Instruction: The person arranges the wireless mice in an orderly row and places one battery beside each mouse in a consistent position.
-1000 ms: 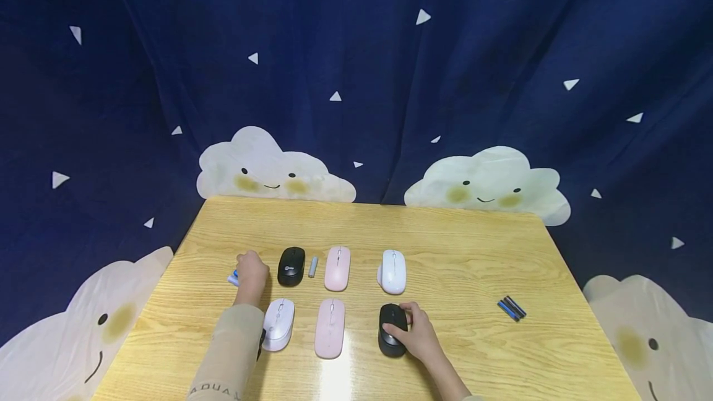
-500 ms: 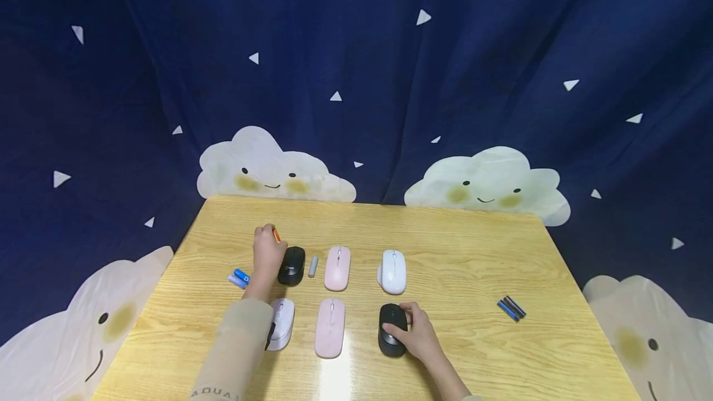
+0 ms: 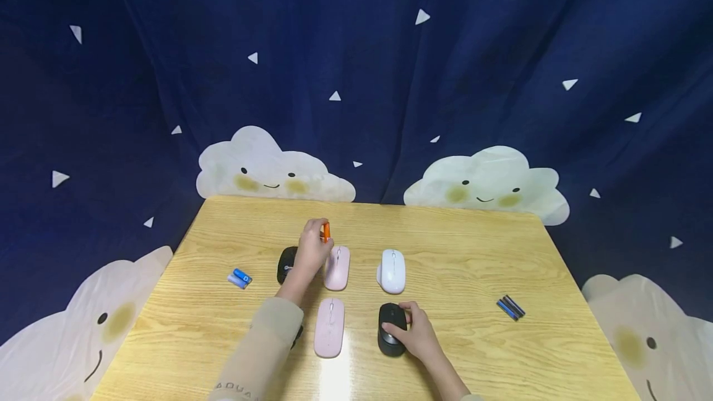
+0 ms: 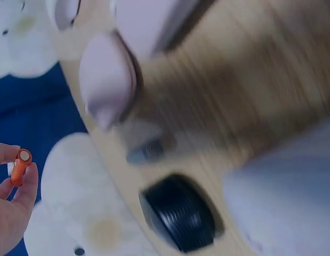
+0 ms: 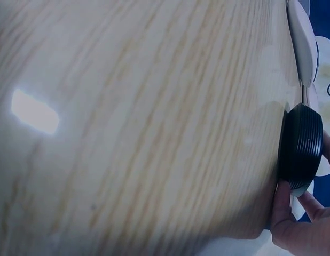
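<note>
A beige left sleeve (image 3: pixel 257 351) is worn down to the wrist, where it is ended by a wide cuff (image 3: pixel 280 315); the left hand (image 3: pixel 314 249) is left bare. Across the sleeve, dark capital lettering (image 3: pixel 238 389) is printed, seemingly to be read as ADUA. Beside the cuff, a small black piece (image 3: pixel 298 335) is partly hidden. Only a beige sliver of right sleeve (image 3: pixel 472 398) is shown, and the right hand (image 3: pixel 419 334) and forearm (image 3: pixel 445 374) are bare.
</note>
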`<state>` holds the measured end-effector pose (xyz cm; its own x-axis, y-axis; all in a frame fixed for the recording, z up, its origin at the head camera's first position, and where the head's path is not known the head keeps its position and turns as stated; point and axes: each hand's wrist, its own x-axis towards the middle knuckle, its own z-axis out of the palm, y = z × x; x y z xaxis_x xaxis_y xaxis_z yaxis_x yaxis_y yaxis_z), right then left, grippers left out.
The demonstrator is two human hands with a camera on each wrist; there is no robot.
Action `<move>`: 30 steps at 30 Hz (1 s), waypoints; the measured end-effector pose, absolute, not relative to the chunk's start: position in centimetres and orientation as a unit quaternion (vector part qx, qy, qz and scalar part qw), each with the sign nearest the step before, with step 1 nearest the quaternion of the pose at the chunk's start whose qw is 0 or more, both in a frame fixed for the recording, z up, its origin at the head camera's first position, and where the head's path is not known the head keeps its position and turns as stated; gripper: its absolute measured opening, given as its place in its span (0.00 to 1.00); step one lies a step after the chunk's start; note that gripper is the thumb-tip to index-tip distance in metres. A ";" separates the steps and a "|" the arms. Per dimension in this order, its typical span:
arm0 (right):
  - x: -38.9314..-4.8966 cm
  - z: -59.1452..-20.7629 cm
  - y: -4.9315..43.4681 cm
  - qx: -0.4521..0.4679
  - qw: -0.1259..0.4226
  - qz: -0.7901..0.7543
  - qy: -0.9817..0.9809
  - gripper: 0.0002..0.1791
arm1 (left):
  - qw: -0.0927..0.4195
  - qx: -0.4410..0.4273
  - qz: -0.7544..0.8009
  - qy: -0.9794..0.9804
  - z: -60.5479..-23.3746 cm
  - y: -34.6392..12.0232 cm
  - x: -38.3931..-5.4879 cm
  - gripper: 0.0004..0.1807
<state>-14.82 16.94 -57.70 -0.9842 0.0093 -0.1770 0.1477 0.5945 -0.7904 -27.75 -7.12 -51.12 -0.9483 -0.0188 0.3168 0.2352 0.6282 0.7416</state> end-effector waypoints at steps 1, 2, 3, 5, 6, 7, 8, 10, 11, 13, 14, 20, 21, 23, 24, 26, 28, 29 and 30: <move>-14.8 -57.7 16.9 0.045 0.078 -0.448 0.890 0.38 | 0.147 -0.069 -0.423 -0.891 -51.3 -6.6 -27.7 0.24; -14.8 -57.7 16.9 0.044 0.078 -0.447 0.890 0.38 | 0.142 -0.076 -0.420 -0.893 -51.6 -6.1 -27.8 0.24; -14.8 -57.7 16.9 0.043 0.078 -0.447 0.890 0.38 | 0.136 -0.082 -0.416 -0.895 -51.8 -5.6 -27.7 0.24; -14.8 -57.7 16.9 0.042 0.077 -0.448 0.890 0.38 | 0.118 -0.092 -0.404 -0.902 -52.4 -4.7 -27.7 0.25; -14.8 -57.7 16.9 0.042 0.077 -0.450 0.889 0.38 | 0.104 -0.096 -0.399 -0.906 -52.6 -4.2 -27.6 0.25; -14.8 -57.6 16.9 0.042 0.077 -0.451 0.888 0.38 | 0.088 -0.099 -0.394 -0.910 -52.8 -3.9 -27.5 0.25; -14.8 -57.6 16.9 0.043 0.077 -0.453 0.887 0.38 | 0.070 -0.100 -0.389 -0.913 -53.0 -3.5 -27.4 0.26; -14.8 -57.6 16.9 0.043 0.077 -0.455 0.886 0.37 | 0.037 -0.103 -0.380 -0.918 -53.3 -3.0 -27.3 0.26; -14.8 -57.5 16.9 0.043 0.078 -0.455 0.886 0.37 | 0.020 -0.103 -0.378 -0.920 -53.4 -2.7 -27.2 0.26; -14.8 -57.5 16.9 0.042 0.077 -0.454 0.887 0.37 | -0.003 -0.104 -0.369 -0.924 -53.7 -2.3 -27.1 0.26; -14.8 -57.5 16.9 0.041 0.077 -0.454 0.887 0.38 | -0.009 -0.104 -0.361 -0.927 -53.9 -2.1 -27.1 0.25; -14.8 -57.5 16.9 0.044 0.079 -0.452 0.888 0.37 | -0.030 -0.109 -0.307 -0.945 -54.8 -1.1 -27.2 0.22; -14.8 -57.5 16.9 0.045 0.080 -0.452 0.887 0.37 | -0.035 -0.112 -0.301 -0.947 -54.9 -1.0 -27.2 0.20; -14.8 -57.4 16.9 0.044 0.080 -0.454 0.886 0.37 | -0.036 -0.120 -0.285 -0.950 -55.0 -0.7 -27.2 0.14; -14.8 -57.4 16.9 0.043 0.079 -0.455 0.886 0.37 | -0.035 -0.124 -0.278 -0.952 -55.0 -0.5 -27.1 0.12; -14.8 -57.4 16.9 0.044 0.078 -0.456 0.886 0.37 | -0.037 -0.129 -0.264 -0.955 -54.9 -0.2 -27.0 0.09; -14.8 -57.4 16.9 0.042 0.075 -0.455 0.886 0.37 | -0.032 -0.133 -0.247 -0.959 -54.9 0.1 -26.9 0.08; -14.8 -57.4 16.9 0.043 0.075 -0.455 0.886 0.37 | -0.035 -0.133 -0.241 -0.961 -54.8 0.2 -26.9 0.07; -14.8 -57.5 16.9 0.045 0.077 -0.456 0.886 0.37 | -0.038 -0.132 -0.233 -0.963 -54.8 0.3 -26.8 0.07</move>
<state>-14.76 16.86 -57.45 -0.9842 0.0100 -0.1767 0.1496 0.5804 -0.8005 -26.84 0.33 -54.82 -0.9620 0.2727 -0.0119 0.2370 0.8563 0.4590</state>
